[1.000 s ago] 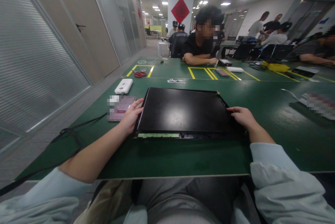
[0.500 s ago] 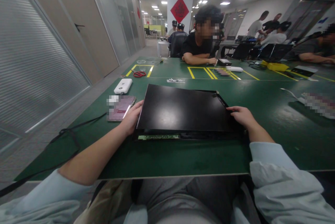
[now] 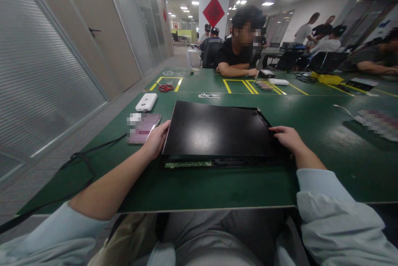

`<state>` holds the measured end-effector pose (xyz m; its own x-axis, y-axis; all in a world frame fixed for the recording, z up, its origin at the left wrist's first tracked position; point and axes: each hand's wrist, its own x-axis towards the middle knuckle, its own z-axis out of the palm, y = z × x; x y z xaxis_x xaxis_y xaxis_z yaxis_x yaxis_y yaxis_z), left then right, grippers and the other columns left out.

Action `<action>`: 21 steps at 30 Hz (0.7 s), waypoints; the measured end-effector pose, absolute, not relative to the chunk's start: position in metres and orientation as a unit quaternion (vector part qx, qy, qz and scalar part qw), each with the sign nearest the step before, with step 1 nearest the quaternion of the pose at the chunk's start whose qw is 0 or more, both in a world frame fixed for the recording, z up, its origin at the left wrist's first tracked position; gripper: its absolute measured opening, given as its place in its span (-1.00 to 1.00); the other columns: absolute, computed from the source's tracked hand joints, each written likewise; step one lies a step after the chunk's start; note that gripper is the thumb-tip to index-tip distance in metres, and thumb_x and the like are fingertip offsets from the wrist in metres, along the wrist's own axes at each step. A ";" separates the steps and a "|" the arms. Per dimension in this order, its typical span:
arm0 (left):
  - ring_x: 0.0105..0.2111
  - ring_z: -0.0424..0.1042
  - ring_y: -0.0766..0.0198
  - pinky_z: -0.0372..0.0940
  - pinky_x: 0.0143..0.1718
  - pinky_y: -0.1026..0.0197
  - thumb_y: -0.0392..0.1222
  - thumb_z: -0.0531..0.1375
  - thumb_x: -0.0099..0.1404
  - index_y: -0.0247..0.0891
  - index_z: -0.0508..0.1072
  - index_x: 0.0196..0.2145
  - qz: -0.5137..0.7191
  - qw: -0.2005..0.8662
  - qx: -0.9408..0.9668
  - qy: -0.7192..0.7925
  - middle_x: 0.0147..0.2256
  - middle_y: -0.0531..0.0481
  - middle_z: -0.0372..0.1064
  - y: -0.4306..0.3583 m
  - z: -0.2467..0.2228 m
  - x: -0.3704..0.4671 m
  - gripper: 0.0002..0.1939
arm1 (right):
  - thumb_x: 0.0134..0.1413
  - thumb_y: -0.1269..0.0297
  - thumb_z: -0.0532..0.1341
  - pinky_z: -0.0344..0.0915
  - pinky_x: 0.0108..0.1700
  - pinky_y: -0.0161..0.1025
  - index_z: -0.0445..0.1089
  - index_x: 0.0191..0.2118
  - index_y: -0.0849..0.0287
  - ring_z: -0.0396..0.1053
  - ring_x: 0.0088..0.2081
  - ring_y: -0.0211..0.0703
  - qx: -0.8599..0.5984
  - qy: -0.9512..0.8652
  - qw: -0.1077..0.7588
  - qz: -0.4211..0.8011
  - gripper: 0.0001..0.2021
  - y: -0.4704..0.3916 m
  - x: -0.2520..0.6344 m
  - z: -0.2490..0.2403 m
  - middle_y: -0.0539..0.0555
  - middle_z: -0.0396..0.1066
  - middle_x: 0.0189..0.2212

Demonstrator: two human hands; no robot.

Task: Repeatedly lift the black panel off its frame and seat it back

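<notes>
A glossy black panel (image 3: 214, 131) lies tilted over a black frame (image 3: 248, 162), its left side raised. Along the near edge of the frame a green circuit strip (image 3: 188, 164) shows. My left hand (image 3: 156, 139) grips the panel's left edge, fingers partly hidden behind it. At the right side, my right hand (image 3: 287, 137) pinches the edge near the panel's corner; whether it holds the panel, the frame or both is hard to tell.
Left of the panel lie a phone (image 3: 143, 129) and a white power bank (image 3: 146, 102). Red scissors (image 3: 166, 88) and small white scraps (image 3: 209, 96) are farther back. Across the green table (image 3: 217, 193) a person (image 3: 239, 46) leans on it. A black strap (image 3: 82, 154) hangs at left.
The panel's near left edge has shifted very slightly, and my left hand has moved a little with it. My right hand looks unchanged.
</notes>
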<state>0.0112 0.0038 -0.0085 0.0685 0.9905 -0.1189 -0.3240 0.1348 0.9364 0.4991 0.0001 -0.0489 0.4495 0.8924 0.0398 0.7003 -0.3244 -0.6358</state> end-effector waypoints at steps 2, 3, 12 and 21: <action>0.06 0.51 -0.15 0.38 0.12 -0.06 -0.05 0.42 0.05 -0.31 0.62 -0.04 0.532 0.583 0.427 0.441 -0.08 -0.17 0.63 0.004 -0.011 0.007 -0.49 | -0.14 0.53 0.21 0.39 -0.09 -0.16 0.64 -0.13 0.15 0.50 -0.23 -0.04 -0.799 -0.496 0.298 0.167 -0.58 -0.001 0.498 -0.047 0.12 0.61 -0.23; 0.08 0.50 -0.15 0.35 0.15 -0.06 -0.05 0.45 0.02 -0.29 0.63 -0.03 0.529 0.572 0.445 0.442 -0.07 -0.16 0.63 0.003 -0.012 0.005 -0.46 | -0.14 0.53 0.20 0.39 -0.09 -0.15 0.64 -0.13 0.15 0.50 -0.23 -0.04 -0.800 -0.494 0.298 0.168 -0.58 -0.001 0.497 -0.046 0.12 0.61 -0.22; 0.22 0.35 -0.28 0.21 0.26 -0.19 0.00 0.48 -0.04 -0.22 0.64 0.01 0.529 0.541 0.499 0.423 0.03 -0.17 0.58 0.003 -0.012 0.003 -0.38 | -0.21 0.51 0.21 0.39 -0.10 -0.16 0.64 -0.20 0.12 0.50 -0.25 -0.04 -0.795 -0.495 0.311 0.162 -0.60 -0.002 0.495 -0.044 0.11 0.61 -0.26; 0.20 0.38 -0.24 0.28 0.23 -0.18 -0.08 0.46 0.02 -0.17 0.60 0.08 0.534 0.570 0.493 0.382 0.07 -0.12 0.56 -0.003 -0.008 0.008 -0.38 | -0.09 0.33 0.26 0.37 -0.15 -0.19 0.61 -0.21 0.16 0.46 -0.33 -0.12 -0.784 -0.492 0.353 0.138 -0.73 -0.002 0.491 -0.045 0.10 0.57 -0.35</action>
<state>0.0085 -0.0034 -0.0077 0.1366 0.9865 0.0906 -0.2327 -0.0569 0.9709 0.4915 -0.0023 -0.0452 0.4774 0.8689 0.1306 0.6740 -0.2668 -0.6889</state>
